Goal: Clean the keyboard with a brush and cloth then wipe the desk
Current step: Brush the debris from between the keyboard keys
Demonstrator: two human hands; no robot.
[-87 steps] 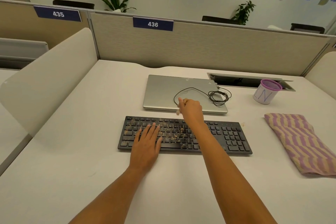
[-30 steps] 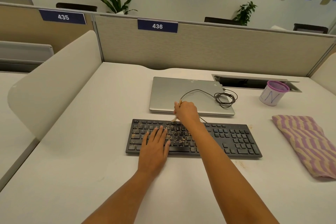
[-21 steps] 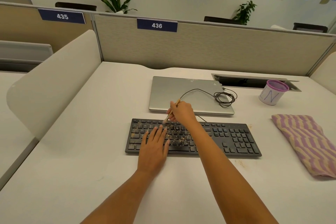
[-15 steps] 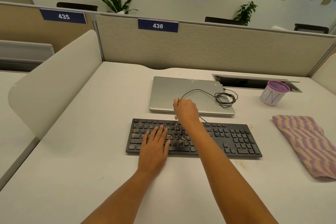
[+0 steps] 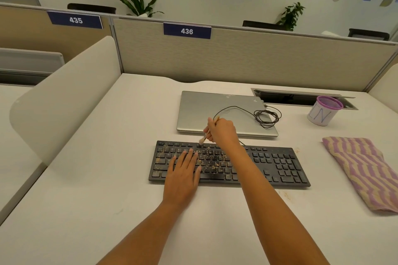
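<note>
Along the top row of the keyboard (image 5: 269,165), our right grip (image 5: 223,131) pinches the brush (image 5: 204,137); left grip (image 5: 183,176) presses flat. We sweep crumbs (image 5: 213,163) lightly.

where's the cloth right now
In the head view the striped cloth lies on the desk, far right, just right of the keyboard and nearer than the cup.

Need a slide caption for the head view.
Right hand holds a small wooden brush to the crumb-dusted black keyboard; flat left hand rests on its keys.
</note>
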